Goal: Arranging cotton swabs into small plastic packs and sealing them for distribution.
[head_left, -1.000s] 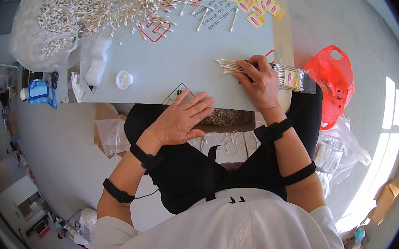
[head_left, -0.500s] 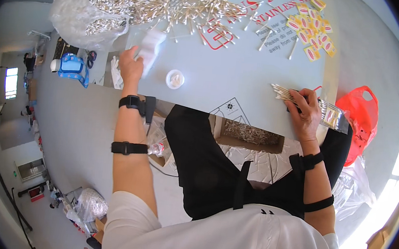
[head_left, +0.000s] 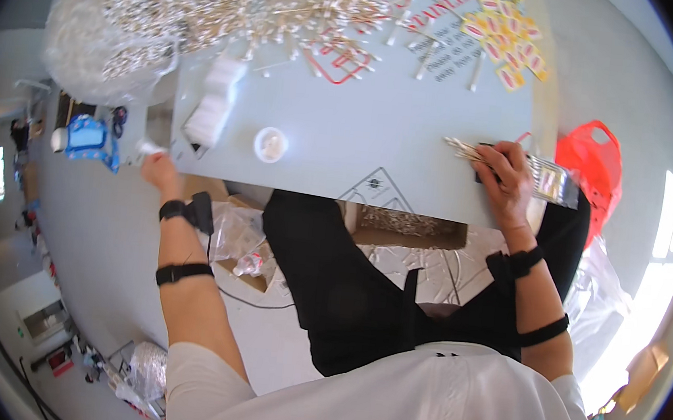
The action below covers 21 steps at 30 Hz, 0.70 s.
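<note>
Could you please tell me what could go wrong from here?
The cotton swabs in the right hand spread at their ends, so some might slip loose. The clear packet reaches past the right edge of the table and could fall if released. The small white dish stands open near the front edge, so a passing arm might tip it.

Shows a smooth grey finish with a soft sheen on the surface [head_left: 408,140]; glints as thin, crinkled clear plastic on the large bag [head_left: 72,51]; looks like matt pale wood along the swabs [head_left: 462,148], fluffy like cotton at their tips; shines as slick transparent film on the packet [head_left: 556,185]; resembles thin, creased red plastic on the carrier bag [head_left: 595,177], smooth white plastic on the small dish [head_left: 258,145], matt brown cardboard on the box [head_left: 402,239], soft matt cloth on the black trousers [head_left: 317,289] and white shirt [head_left: 351,394].
</note>
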{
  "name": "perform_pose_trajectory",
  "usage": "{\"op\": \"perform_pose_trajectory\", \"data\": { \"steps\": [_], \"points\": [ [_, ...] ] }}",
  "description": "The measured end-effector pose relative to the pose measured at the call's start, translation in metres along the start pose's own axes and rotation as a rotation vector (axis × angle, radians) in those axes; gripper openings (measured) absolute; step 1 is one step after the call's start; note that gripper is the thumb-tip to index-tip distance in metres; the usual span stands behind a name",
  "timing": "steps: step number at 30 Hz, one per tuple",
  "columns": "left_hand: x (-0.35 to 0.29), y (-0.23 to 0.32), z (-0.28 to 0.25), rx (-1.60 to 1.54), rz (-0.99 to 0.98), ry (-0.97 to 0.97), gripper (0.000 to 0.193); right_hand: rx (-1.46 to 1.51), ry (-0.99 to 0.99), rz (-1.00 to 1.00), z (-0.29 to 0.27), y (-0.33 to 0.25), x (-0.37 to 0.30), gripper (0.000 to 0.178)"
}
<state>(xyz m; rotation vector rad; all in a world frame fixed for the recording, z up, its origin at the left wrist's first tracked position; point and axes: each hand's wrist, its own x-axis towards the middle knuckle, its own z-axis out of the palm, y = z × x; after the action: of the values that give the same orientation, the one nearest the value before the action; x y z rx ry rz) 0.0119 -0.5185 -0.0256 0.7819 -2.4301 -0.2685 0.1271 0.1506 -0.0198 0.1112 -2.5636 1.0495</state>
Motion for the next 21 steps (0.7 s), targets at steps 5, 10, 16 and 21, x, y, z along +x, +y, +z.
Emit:
{"op": "perform_pose_trajectory", "data": {
  "steps": [5, 10, 16, 21],
  "points": [
    [-0.106, 0.171, -0.036, -0.839, 0.095, -0.136, 0.025, -0.112, 0.037, 0.041, -0.013, 0.015, -0.009, 0.018],
    [-0.227, 0.302, -0.066, -0.761, 0.644, -0.809, 0.032, -0.086, 0.114, 0.070, 0.000, 0.012, -0.008, 0.015],
    [-0.302, 0.373, -0.026, -0.629, 0.826, -0.747, 0.015, -0.220, 0.056, 0.049, 0.005, 0.007, 0.001, 0.016],
    [-0.351, 0.350, -0.074, -0.717, 1.135, -0.957, 0.010, -0.208, 0.033, 0.118, 0.002, 0.016, 0.000, 0.013]
  ]
}}
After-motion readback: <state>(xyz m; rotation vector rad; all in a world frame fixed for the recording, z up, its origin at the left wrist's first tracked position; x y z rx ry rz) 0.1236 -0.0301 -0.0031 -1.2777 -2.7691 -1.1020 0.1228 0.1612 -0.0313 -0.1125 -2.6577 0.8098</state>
